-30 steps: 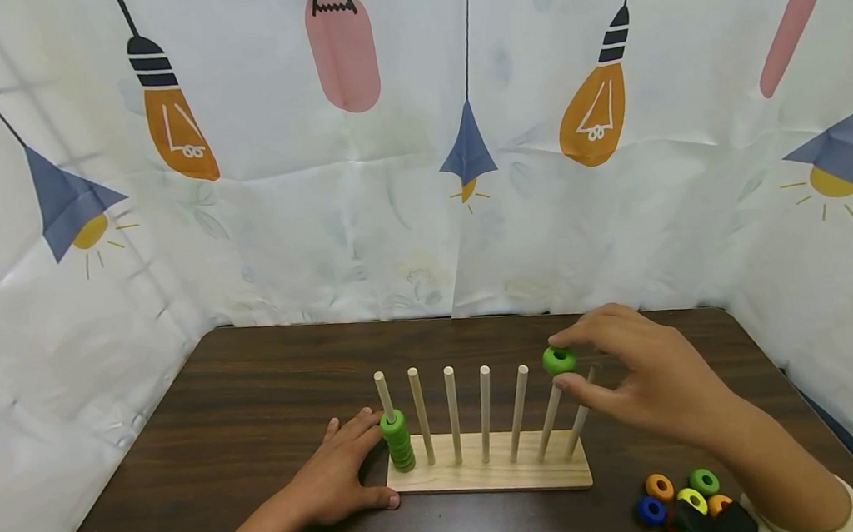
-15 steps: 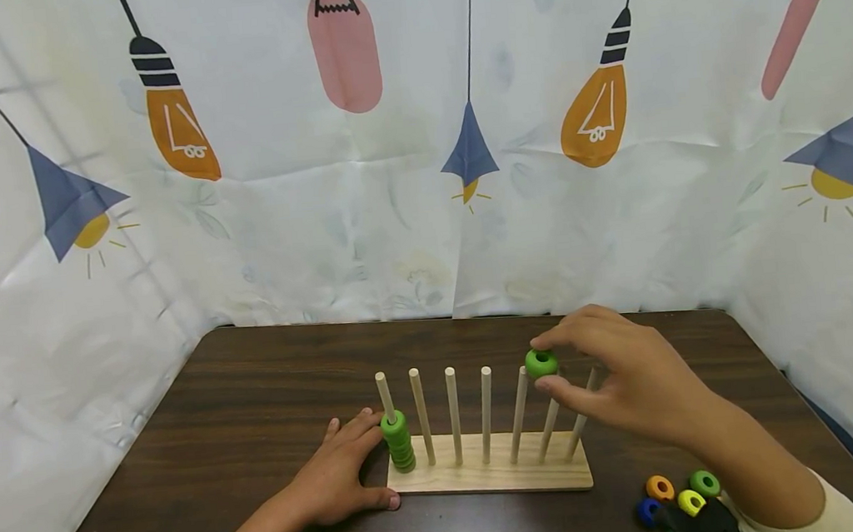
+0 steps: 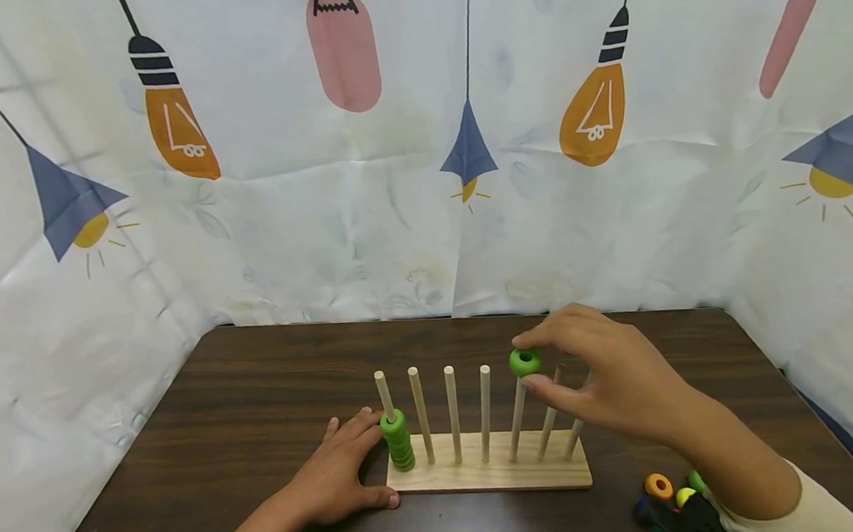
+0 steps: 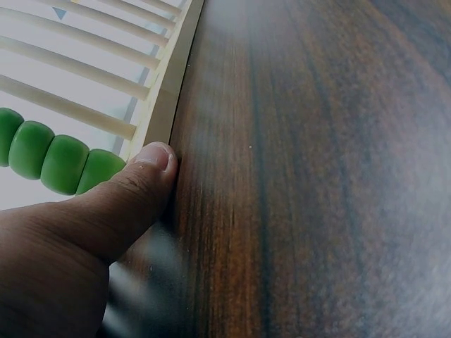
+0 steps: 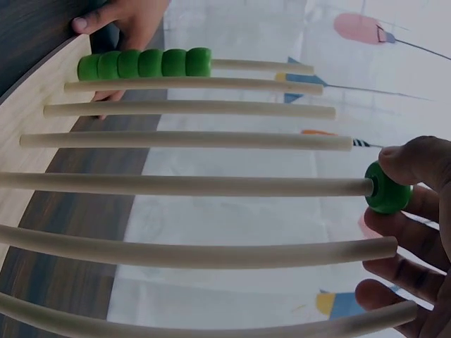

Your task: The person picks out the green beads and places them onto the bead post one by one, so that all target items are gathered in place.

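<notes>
A wooden peg rack (image 3: 487, 466), with a row of upright pegs on a flat base, stands on the table. Several green beads (image 3: 399, 443) are stacked on its leftmost peg. My left hand (image 3: 341, 471) holds the rack's left end, thumb against the front edge and fingers round the far side. At the top of the fifth peg (image 5: 190, 184) from the left, my right hand (image 3: 607, 369) pinches a green bead (image 5: 389, 190) between thumb and fingers. The bead's hole lines up with the peg tip; whether the tip is inside cannot be told.
Loose beads lie on the dark wood-grain table (image 3: 277, 378) at the right front, an orange one (image 3: 658, 486) among them. My right forearm and a black strap (image 3: 680, 522) partly cover them. A lamp-printed sheet (image 3: 410, 242) hangs behind the table.
My right hand has moved left with the green bead, from above the sixth peg to the fifth peg's tip. The left hand and the rack have stayed in place.
</notes>
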### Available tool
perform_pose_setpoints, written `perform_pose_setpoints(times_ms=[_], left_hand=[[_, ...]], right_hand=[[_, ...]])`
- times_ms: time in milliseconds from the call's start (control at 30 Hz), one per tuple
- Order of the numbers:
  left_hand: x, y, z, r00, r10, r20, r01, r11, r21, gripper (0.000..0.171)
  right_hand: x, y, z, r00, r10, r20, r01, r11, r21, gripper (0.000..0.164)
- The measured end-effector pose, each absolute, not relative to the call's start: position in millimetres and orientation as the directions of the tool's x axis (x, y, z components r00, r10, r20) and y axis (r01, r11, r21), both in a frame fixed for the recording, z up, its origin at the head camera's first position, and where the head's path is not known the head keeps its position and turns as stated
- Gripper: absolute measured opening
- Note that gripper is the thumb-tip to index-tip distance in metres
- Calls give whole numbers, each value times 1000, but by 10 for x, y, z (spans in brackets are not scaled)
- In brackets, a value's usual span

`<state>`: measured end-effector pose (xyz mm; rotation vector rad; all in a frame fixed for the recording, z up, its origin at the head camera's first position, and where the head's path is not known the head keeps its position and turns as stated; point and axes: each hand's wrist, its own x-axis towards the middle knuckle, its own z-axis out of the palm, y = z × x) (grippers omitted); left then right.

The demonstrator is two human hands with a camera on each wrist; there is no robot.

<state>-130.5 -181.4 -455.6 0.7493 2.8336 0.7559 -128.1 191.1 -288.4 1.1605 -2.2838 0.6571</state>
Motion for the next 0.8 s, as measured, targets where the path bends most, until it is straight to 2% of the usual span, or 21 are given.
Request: perform_pose_setpoints(times_ms=[433,800], left_hand=[[-1308,-1816,-4552,-872,489,17,432,752,499,96],[-1307,-1818,-4563,-872,489,17,432,752,498,97]], right_hand=[[-1324,1785,-2870,-523,-599,606,-832,513,-211,39],[-1370,1677,-2872,-501,-609,615,-848,488,-208,37]])
